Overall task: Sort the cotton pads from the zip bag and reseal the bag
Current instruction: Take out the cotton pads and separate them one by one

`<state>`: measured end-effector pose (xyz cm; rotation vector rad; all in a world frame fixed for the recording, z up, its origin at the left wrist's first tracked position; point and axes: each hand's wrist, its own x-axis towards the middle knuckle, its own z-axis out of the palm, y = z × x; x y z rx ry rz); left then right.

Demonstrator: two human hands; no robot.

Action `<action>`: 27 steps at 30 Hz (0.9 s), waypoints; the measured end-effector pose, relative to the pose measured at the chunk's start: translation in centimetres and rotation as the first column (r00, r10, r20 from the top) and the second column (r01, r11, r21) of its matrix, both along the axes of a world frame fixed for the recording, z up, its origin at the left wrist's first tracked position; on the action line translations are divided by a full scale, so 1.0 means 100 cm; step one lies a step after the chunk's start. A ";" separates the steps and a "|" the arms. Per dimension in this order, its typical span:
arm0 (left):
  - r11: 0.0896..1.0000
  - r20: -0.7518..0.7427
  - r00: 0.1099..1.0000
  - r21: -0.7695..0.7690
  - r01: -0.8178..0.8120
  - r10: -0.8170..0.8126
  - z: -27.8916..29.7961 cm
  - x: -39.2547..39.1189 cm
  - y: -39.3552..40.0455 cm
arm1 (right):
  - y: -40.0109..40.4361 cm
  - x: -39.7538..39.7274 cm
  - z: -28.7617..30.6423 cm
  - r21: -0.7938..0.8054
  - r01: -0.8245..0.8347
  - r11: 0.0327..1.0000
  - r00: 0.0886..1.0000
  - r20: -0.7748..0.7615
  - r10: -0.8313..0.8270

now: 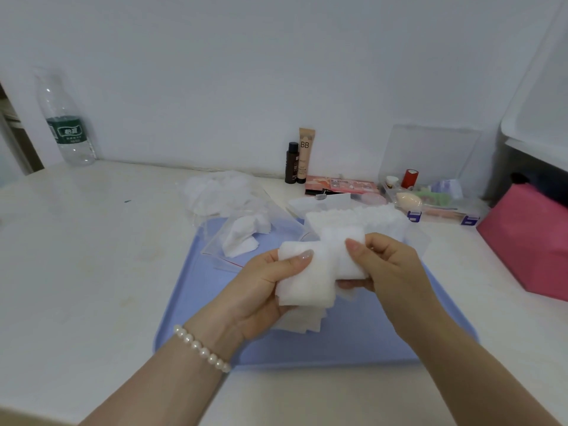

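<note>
both hands, left (261,290) & right (390,265), grip cotton pads (310,278) btwn them above blue tray (353,339).

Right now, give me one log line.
left hand: holds cotton pads | right hand: same stack | zip bag: open, on tray

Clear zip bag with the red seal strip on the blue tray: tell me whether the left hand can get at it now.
Probably not at once: the left hand is full of white cotton pads. Otherwise the zip bag lies unobstructed just beyond it.

Two hands (261,287) (390,265), one blue tray (353,339), one water bottle (66,124), two cosmetic tubes (292,162) (306,155), one clear organizer box (436,207), one pink box (528,241).
</note>
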<state>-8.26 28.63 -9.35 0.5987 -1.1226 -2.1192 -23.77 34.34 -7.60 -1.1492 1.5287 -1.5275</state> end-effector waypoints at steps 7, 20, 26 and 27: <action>0.990 0.061 0.990 0.053 -0.132 0.129 -0.004 -0.002 -0.003 | 0.005 -0.003 0.014 -0.162 0.154 0.975 0.972 0.202 -0.120; 0.993 0.086 0.990 -0.015 -0.113 0.114 -0.004 -0.008 -0.001 | 0.002 0.020 -0.002 0.016 -0.147 0.989 0.989 0.032 0.147; 1.000 0.058 0.998 0.028 -0.006 0.004 0.000 -0.008 0.002 | -0.001 0.023 -0.007 -0.051 -0.083 0.995 0.987 -0.139 0.075; 0.999 0.061 0.998 0.043 -0.022 0.019 -0.001 -0.008 0.001 | -0.001 0.023 -0.009 -0.052 -0.073 0.996 0.982 -0.178 0.063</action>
